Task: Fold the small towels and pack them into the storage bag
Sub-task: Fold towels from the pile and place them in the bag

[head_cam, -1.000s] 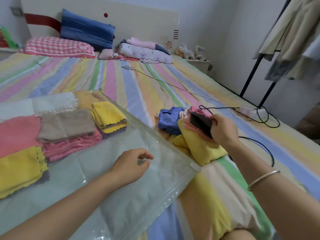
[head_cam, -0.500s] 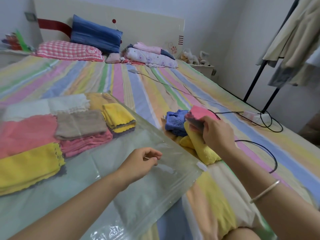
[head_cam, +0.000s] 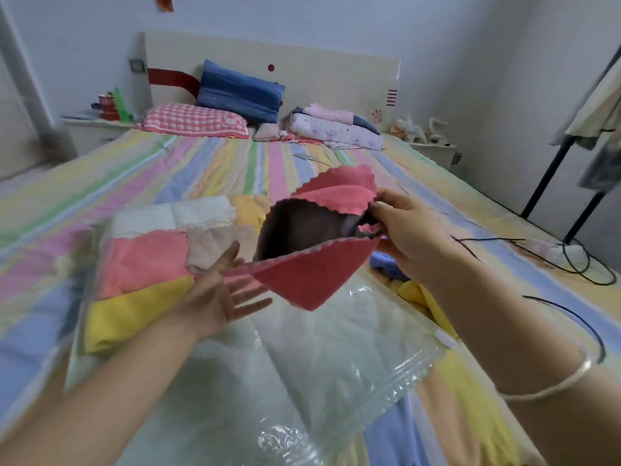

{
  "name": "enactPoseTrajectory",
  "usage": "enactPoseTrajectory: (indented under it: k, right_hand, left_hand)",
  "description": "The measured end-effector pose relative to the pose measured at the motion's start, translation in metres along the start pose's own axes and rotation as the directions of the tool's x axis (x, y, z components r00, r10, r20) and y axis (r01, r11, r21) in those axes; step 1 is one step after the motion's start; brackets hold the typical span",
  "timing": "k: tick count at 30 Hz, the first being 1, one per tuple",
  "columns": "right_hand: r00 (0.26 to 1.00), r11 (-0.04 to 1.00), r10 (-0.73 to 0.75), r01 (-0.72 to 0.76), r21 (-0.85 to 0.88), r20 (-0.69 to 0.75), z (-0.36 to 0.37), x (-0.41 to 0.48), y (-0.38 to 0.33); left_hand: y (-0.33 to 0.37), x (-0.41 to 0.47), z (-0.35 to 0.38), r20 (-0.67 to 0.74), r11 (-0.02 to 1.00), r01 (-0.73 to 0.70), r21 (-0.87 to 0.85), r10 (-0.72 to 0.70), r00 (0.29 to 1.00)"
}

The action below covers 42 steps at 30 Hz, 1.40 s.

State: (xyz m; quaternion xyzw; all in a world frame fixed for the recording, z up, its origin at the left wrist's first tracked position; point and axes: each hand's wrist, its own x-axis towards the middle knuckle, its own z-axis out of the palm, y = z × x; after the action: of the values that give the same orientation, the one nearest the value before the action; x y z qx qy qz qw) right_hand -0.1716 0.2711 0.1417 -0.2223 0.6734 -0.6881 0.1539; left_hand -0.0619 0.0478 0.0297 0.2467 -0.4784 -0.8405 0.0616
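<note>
Pinches the pink towel by one edge in the right hand, aloft over the storage bag on the bed, with the left hand spread wide, empty, beside it.

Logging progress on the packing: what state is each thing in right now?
right hand: pinches the pink towel.
pink towel: unfolded, held up above the storage bag.
left hand: open, fingers spread, beside the pink towel.
storage bag: lying flat on the bed, folded towels inside.
loose towels: heaped unfolded beside the storage bag.
</note>
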Motion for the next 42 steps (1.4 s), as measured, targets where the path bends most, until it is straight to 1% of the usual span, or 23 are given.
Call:
enactPoseTrajectory:
  k: [2, 4, 6, 8, 10, 13, 14, 16, 18, 22, 24, 26, 27, 29, 30, 32, 33, 34, 35, 36, 38, 39, 42]
  right_hand:
    - [0.988, 0.985, 0.155, -0.155, 0.075, 0.004, 0.009, 0.006, 0.023]
    - [0.942, 0.94, 0.335, -0.333, 0.074, -0.007, 0.016, 0.008, 0.059]
    - [0.881, 0.881, 0.474, -0.474, -0.003, -0.016, 0.018, 0.004, 0.101]
    - [0.845, 0.823, 0.533, -0.53, -0.203, -0.046, 0.017, -0.001, 0.136]
    - [0.854, 0.753, 0.506, -0.505, -0.421, -0.12, 0.013, -0.005, 0.154]
    - [0.936, 0.702, 0.308, -0.345, -0.623, -0.171, 0.006, -0.007, 0.156]
    - [0.972, 0.652, 0.206, -0.223, -0.724, -0.114, 0.005, -0.007, 0.156]
    - [0.994, 0.471, 0.096, 0.0, -0.882, 0.051, 0.003, -0.004, 0.158]
    - [0.993, 0.362, 0.084, 0.051, -0.931, 0.087, 0.007, -0.001, 0.158]
    - [0.99, 0.385, 0.057, -0.142, -0.912, -0.13, -0.002, 0.01, 0.156]
    - [0.983, 0.364, 0.059, -0.182, -0.914, -0.172, -0.011, 0.011, 0.157]
    - [0.985, 0.337, -0.023, -0.154, -0.929, -0.171, -0.014, 0.004, 0.157]
    - [0.985, 0.346, -0.107, -0.089, -0.934, -0.134, -0.011, -0.002, 0.154]
    - [0.961, 0.387, -0.273, 0.153, -0.909, 0.046, -0.004, -0.02, 0.143]
    - [0.954, 0.425, -0.242, 0.267, -0.865, 0.176, -0.001, -0.03, 0.136]
    - [0.899, 0.496, 0.031, 0.366, -0.788, 0.437, 0.009, -0.051, 0.125]
    - [0.839, 0.441, 0.171, 0.404, -0.802, 0.517, 0.013, -0.059, 0.126]
    - [0.801, 0.349, 0.241, 0.456, -0.819, 0.548, 0.013, -0.062, 0.131]
    - [0.801, 0.32, 0.253, 0.459, -0.829, 0.542, 0.013, -0.061, 0.135]
    - [0.842, 0.357, 0.231, 0.393, -0.847, 0.488, 0.011, -0.056, 0.139]
    - [0.921, 0.566, 0.199, 0.17, -0.807, 0.334, 0.001, -0.04, 0.14]
    - [0.933, 0.628, 0.23, 0.076, -0.775, 0.278, -0.004, -0.033, 0.138]
    - [0.955, 0.698, 0.27, -0.102, -0.709, 0.127, -0.021, -0.024, 0.137]
  left_hand:
    - [0.0, -0.01, -0.027, 0.02, 1.0, 0.009, -0.024, -0.009, 1.0]
    - [-0.005, -0.016, -0.046, -0.027, 0.987, 0.037, 0.154, -0.033, 0.999]
    - [-0.012, -0.019, -0.059, -0.083, 0.935, 0.111, 0.336, -0.088, 0.993]
    - [-0.016, -0.026, -0.064, -0.144, 0.883, 0.141, 0.448, -0.085, 0.986]
    - [-0.018, -0.028, -0.068, -0.147, 0.87, 0.147, 0.47, -0.087, 0.985]
    - [-0.017, -0.029, -0.069, -0.12, 0.867, 0.11, 0.486, -0.058, 0.991]
    - [-0.018, -0.027, -0.068, -0.124, 0.853, 0.089, 0.515, -0.028, 0.992]
    - [-0.019, -0.026, -0.063, -0.089, 0.814, 0.041, 0.579, 0.013, 0.996]
    - [-0.02, -0.023, -0.059, -0.009, 0.772, -0.043, 0.634, 0.063, 0.998]
    - [-0.024, -0.019, -0.056, 0.223, 0.648, -0.233, 0.726, 0.098, 0.97]
    - [-0.027, -0.015, -0.053, 0.271, 0.618, -0.267, 0.739, 0.09, 0.958]
    - [-0.031, -0.011, -0.047, 0.269, 0.584, -0.288, 0.759, 0.121, 0.955]
    - [-0.034, -0.007, -0.043, 0.257, 0.562, -0.291, 0.774, 0.141, 0.956]
    - [-0.038, 0.001, -0.036, 0.216, 0.553, -0.277, 0.786, 0.174, 0.961]
    - [-0.039, 0.006, -0.033, 0.186, 0.557, -0.259, 0.789, 0.185, 0.965]
    - [-0.041, 0.015, -0.027, 0.118, 0.536, -0.213, 0.817, 0.207, 0.971]
    - [-0.042, 0.019, -0.025, 0.078, 0.512, -0.18, 0.84, 0.215, 0.974]
    - [-0.043, 0.022, -0.023, 0.041, 0.498, -0.15, 0.854, 0.223, 0.974]
    - [-0.044, 0.024, -0.02, 0.012, 0.491, -0.125, 0.862, 0.227, 0.974]
    - [-0.045, 0.025, -0.017, -0.01, 0.492, -0.104, 0.864, 0.224, 0.975]
    - [-0.046, 0.027, -0.013, -0.03, 0.483, -0.078, 0.872, 0.213, 0.977]
    - [-0.046, 0.028, -0.012, -0.028, 0.468, -0.077, 0.881, 0.214, 0.976]
    - [-0.047, 0.029, -0.015, -0.02, 0.477, -0.096, 0.874, 0.232, 0.973]
